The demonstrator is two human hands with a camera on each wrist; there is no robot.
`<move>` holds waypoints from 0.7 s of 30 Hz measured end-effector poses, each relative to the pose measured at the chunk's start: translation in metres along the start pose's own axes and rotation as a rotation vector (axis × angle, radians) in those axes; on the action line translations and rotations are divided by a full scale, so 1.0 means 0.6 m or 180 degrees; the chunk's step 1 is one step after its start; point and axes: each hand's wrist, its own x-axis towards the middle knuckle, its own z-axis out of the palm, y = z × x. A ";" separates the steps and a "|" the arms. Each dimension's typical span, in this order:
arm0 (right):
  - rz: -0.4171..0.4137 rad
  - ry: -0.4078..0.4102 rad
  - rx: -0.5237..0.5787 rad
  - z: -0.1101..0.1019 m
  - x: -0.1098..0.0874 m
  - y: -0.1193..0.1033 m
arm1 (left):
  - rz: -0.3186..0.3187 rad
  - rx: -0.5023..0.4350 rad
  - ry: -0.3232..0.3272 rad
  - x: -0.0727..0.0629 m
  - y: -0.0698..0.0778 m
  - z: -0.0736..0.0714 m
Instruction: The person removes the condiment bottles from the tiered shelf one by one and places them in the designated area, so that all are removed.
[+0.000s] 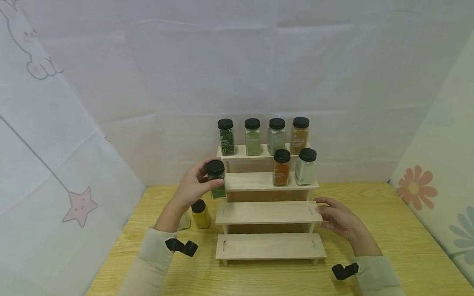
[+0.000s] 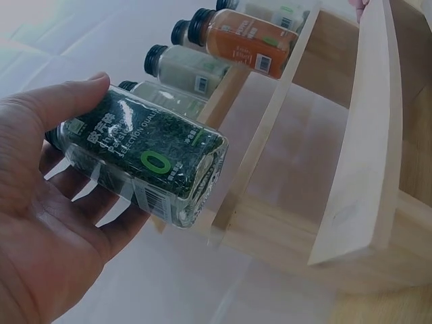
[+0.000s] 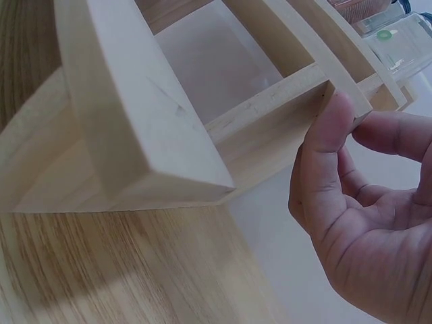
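**Pale cloth backdrop (image 1: 192, 68), wood-grain table (image 1: 406, 234), four-step wooden rack (image 1: 270, 248) and one herb jar (image 2: 148, 138) in hand**

The rack stands mid-table, its steps climbing from near to far. The right hand (image 1: 338, 217) pinches the right corner of the second-lowest shelf (image 1: 270, 212) between thumb and fingers. The left hand (image 1: 192, 183) curls loosely round the herb jar, thumb in front and fingers behind, by the left end of the second-highest shelf (image 1: 247, 182). Whether the jar's base touches that shelf cannot be told.

At the right of the same shelf stand a red-orange jar (image 1: 281, 172) and a whitish jar (image 1: 305, 172). On the far top shelf, left to right, are a dark green jar (image 1: 227, 142), a light green jar (image 1: 253, 143), a grey-green jar (image 1: 276, 140) and a brown jar (image 1: 299, 141). On the table, left of the rack, are a yellow jar (image 1: 201, 217) and a pale jar (image 1: 184, 221) half hidden by the left arm.

Setting the herb jar on that shelf seems the step in hand. It would go best with the base lifted over the board's edge, levelled and lowered straight, the right hand keeping the rack steady.
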 end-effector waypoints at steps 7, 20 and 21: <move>-0.0007 0.0021 0.0024 -0.001 -0.002 -0.002 | 0.0029 -0.0025 -0.0010 -0.026 -0.007 -0.017; -0.0011 -0.0029 0.0050 -0.001 -0.002 -0.001 | -0.0074 0.0000 0.0114 -0.067 -0.041 -0.050; -0.0012 -0.0033 0.0055 0.000 -0.002 -0.001 | -0.0083 0.0004 0.0118 -0.070 -0.044 -0.053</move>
